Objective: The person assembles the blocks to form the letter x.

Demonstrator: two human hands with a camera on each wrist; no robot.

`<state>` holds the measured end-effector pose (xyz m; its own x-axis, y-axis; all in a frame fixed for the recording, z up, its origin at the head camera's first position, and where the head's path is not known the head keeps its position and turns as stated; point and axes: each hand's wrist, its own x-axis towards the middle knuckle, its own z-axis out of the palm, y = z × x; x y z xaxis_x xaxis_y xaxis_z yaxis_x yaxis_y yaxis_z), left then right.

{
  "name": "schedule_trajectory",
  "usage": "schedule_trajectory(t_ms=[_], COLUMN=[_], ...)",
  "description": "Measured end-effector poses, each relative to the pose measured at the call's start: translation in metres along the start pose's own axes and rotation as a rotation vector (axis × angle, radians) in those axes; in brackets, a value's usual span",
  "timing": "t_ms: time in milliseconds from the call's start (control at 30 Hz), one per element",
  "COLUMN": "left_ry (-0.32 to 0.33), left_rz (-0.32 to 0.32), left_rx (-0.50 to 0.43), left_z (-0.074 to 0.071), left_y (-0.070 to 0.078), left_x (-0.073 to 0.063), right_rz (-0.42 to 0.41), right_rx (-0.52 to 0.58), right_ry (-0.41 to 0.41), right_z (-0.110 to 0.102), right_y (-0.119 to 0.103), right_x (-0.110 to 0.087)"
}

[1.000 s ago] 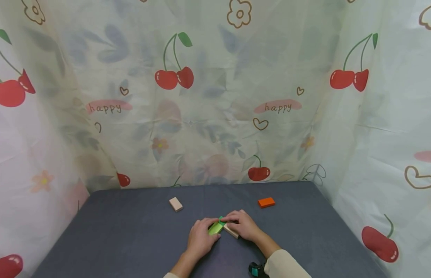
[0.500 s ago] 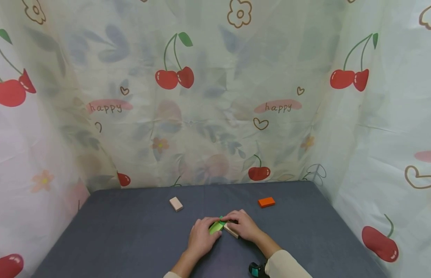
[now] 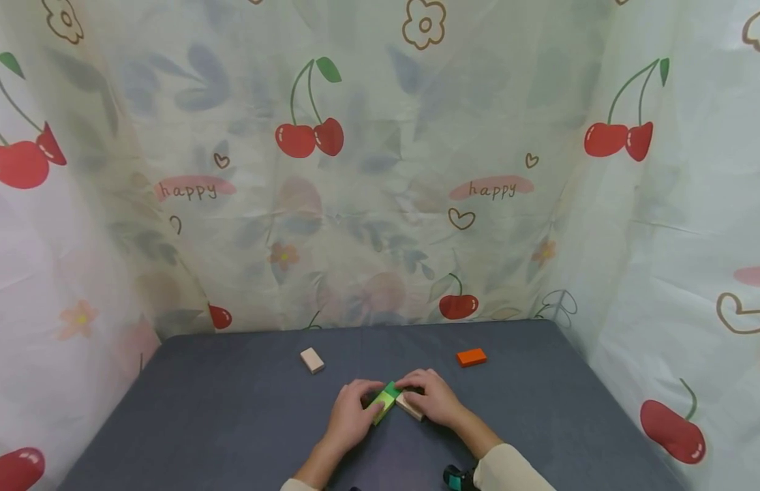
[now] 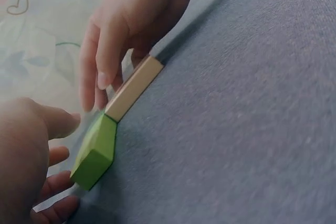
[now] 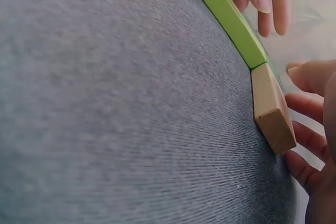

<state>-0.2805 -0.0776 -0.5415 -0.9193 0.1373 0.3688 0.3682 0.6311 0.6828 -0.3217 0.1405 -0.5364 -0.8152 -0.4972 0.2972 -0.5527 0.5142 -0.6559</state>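
cherry-printed curtains (image 3: 367, 184) enclose a dark table (image 3: 232, 409) where a person bends both hands around small blocks near the middle. the left hand (image 3: 349, 414) curves loosely beside the lime block (image 5: 236, 27), thumb and fingers parted, no firm pinch apparent; the right hand (image 3: 436, 401) arches by the wooden block (image 5: 265, 92), likewise slack, its fingertips close to the green block (image 3: 392, 389), though whether they press on it cannot be told. lime and wooden blocks meet at an angle, ends touching, with the green one at the far side of that corner. the step in hand looks to be squaring the join, probably best done with light, even pressure: one hand steadying its block while the other nudges, fingertips low on the sides so neither piece skids. farther back lie a pale block (image 3: 312, 360) at left and an orange block (image 3: 472, 357) at right, well apart. a black-and-teal object (image 3: 455, 479) shows beside the right sleeve (image 3: 511, 470). no box, tray or cup appears in any view; the blocks rest straight on the table.
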Motion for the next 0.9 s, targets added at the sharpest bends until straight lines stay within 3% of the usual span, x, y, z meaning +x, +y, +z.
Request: schedule_trajectory(t_ms=[233, 567, 900], left_ry=[0.04, 0.087, 0.119], left_rz=[-0.002, -0.008, 0.014], left_rx=[0.012, 0.045, 0.074], left_z=[-0.009, -0.025, -0.037], left_y=[-0.008, -0.02, -0.033], left_x=[0.002, 0.007, 0.011], right_rz=[-0.056, -0.118, -0.197], right_rx=[-0.098, -0.281, -0.335], right_ry=[0.029, -0.099, -0.115], right_z=[0.001, 0.007, 0.012], right_y=[-0.009, -0.025, -0.029], right_x=[-0.007, -0.013, -0.013])
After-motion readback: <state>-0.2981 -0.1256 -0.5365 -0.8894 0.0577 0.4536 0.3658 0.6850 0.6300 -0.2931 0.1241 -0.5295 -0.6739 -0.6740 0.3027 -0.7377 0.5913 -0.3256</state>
